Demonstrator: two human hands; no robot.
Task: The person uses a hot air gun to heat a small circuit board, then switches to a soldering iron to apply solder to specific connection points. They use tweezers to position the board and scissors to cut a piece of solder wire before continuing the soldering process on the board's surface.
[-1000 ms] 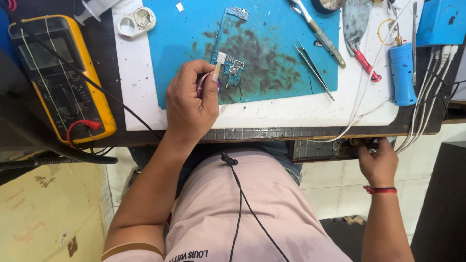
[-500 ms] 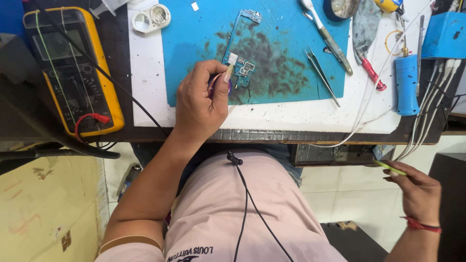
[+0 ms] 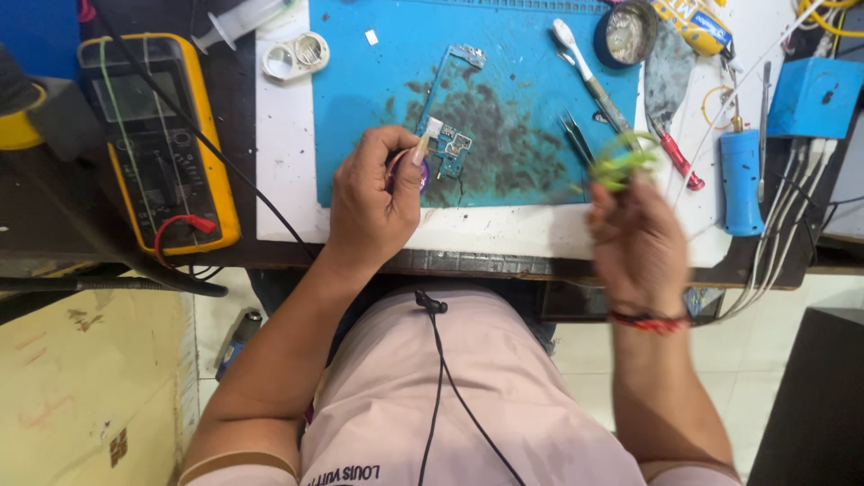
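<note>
Circuit board [image 3: 450, 148], small and teal, lies on the blue work mat [image 3: 360, 108], just beside the tips of the left hand [image 3: 378, 202]. That hand is curled shut around a purple-handled tool [image 3: 421, 177] whose pale brush-like tip points at the board. The right hand [image 3: 639, 238] is raised over the mat's right edge, closed on a green object [image 3: 621, 162] too blurred to name.

One round tin [image 3: 627, 31] sits at the mat's top edge; its contents look greyish and cannot be made out. One pair of tweezers [image 3: 576, 135] lies on the mat, one toothbrush [image 3: 589, 76] beside it, and one red-handled screwdriver [image 3: 679, 162] further right. One yellow multimeter [image 3: 157, 135] rests at the left with a red lead across it. A blue box [image 3: 814, 94] and a blue-handled tool [image 3: 740, 180] stand at the right, with white cables partly cut off by the frame.
</note>
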